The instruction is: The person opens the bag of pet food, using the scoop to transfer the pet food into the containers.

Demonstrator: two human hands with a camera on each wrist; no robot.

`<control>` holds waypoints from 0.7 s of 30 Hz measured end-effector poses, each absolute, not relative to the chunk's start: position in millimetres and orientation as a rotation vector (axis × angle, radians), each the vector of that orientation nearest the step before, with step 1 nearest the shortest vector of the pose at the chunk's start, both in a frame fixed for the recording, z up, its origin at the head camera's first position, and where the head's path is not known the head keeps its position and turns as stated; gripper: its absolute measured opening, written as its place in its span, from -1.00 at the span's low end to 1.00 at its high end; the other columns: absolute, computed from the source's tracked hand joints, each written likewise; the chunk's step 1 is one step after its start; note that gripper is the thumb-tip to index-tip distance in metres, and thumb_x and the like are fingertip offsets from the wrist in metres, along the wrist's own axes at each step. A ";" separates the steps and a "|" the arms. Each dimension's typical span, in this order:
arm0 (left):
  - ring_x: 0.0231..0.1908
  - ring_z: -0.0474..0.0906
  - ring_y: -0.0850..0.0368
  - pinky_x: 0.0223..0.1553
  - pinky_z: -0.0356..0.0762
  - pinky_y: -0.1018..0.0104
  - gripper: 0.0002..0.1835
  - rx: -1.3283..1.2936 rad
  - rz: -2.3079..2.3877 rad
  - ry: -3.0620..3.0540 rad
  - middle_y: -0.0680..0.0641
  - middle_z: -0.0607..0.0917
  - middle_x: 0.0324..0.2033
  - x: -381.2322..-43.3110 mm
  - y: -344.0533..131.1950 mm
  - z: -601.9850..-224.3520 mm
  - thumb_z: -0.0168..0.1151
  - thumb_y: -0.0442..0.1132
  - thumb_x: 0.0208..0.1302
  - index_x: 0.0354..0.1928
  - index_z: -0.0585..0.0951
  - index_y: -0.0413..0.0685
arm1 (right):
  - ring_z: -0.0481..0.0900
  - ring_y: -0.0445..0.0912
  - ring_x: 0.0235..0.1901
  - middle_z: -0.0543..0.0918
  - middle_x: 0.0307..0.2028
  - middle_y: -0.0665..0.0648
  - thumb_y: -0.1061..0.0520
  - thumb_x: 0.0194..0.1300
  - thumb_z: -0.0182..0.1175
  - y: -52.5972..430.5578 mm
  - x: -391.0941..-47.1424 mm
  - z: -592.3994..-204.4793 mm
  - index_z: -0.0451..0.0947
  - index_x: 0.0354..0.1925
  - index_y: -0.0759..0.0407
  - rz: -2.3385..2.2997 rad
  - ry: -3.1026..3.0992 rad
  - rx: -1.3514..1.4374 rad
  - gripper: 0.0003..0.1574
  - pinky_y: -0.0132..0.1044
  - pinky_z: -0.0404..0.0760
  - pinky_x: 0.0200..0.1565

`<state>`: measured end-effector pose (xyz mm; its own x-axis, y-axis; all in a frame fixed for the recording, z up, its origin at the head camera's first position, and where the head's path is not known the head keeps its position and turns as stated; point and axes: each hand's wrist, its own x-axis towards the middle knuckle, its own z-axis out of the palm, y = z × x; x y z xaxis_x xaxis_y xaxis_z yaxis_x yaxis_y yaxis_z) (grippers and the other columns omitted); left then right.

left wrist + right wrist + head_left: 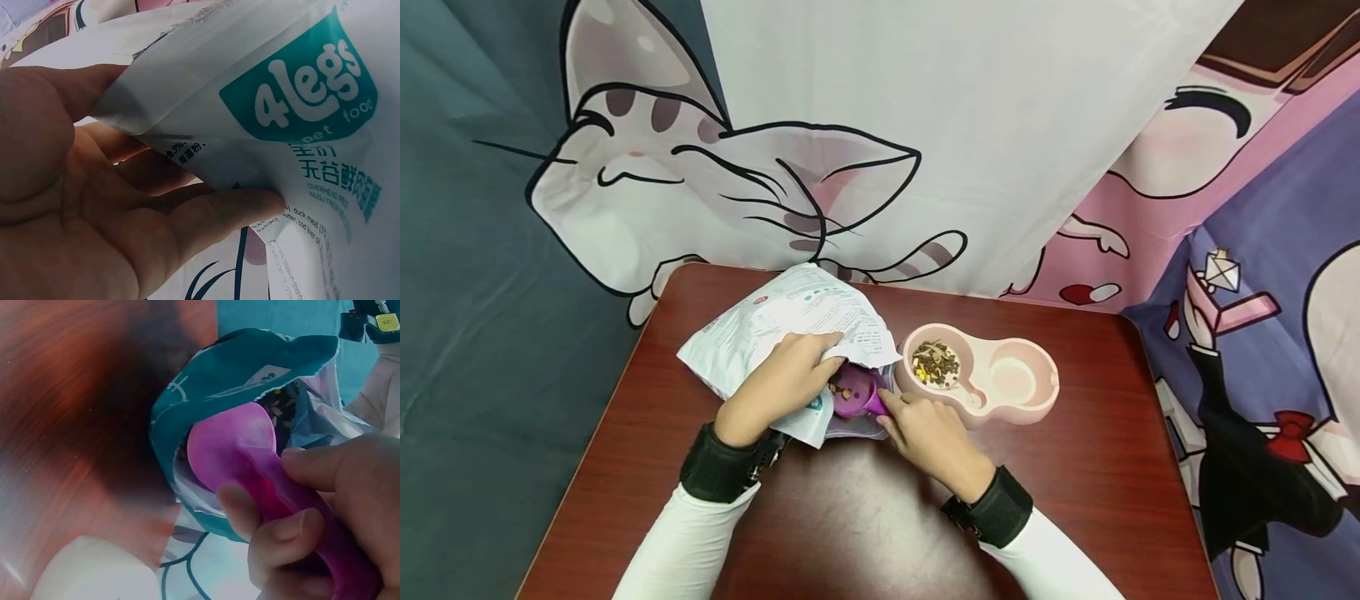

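Note:
A white and teal pet food bag [808, 312] leans on the table with its mouth toward me. My left hand [786, 375] grips the bag's edge, thumb and fingers on either side of the film [181, 106]. By its handle my right hand [936, 437] holds a purple scoop [853, 392], whose cup is at the bag's mouth with some brown kibble in it. In the right wrist view the scoop [234, 447] is inside the bag opening [244, 381], dark kibble showing behind it.
Right of the bag stands a pink double bowl [1018, 412]. Its left basin contains brown and yellow kibble [935, 364]; the right basin is a pale round dish. A printed cloth [1000, 125] hangs behind the brown table [1075, 483].

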<state>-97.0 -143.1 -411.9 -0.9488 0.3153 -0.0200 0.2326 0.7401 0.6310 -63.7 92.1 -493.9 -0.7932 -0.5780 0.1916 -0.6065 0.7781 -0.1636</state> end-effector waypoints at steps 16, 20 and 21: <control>0.27 0.58 -0.14 0.25 0.54 -0.09 -0.56 0.424 0.992 2.801 -0.29 0.65 0.22 -96.8 -145.5 -409.9 0.17 -0.28 0.48 0.30 0.56 -0.35 | 0.76 0.08 -0.45 0.77 -0.38 0.09 -0.08 0.42 0.31 110.3 -66.7 -487.8 0.63 0.17 0.05 0.402 -2.870 1.063 -0.56 -0.02 0.68 -0.39; 0.23 0.60 -0.10 0.21 0.57 -0.07 -0.56 0.422 0.990 2.803 -0.29 0.65 0.22 -98.1 -145.2 -409.6 0.16 -0.28 0.48 0.31 0.55 -0.36 | 0.80 0.05 -0.29 0.81 -0.16 0.10 -0.06 0.40 0.33 120.0 -63.2 -506.9 0.63 0.21 0.03 0.498 -2.812 1.057 -0.52 -0.02 0.72 -0.26; 0.21 0.61 -0.09 0.20 0.57 -0.07 -0.56 0.423 0.989 2.803 -0.29 0.65 0.22 -98.5 -145.1 -409.6 0.16 -0.28 0.48 0.31 0.55 -0.36 | 0.79 0.03 -0.25 0.81 -0.12 0.09 -0.06 0.40 0.33 121.9 -62.1 -512.3 0.62 0.22 0.02 0.519 -2.800 1.049 -0.52 -0.02 0.72 -0.24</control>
<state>-98.5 -145.1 -409.6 -0.9508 0.3075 -0.0370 0.2162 0.7446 0.6315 -62.1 121.9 -512.3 -0.7563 -0.6175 0.2161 -0.6539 0.7036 -0.2781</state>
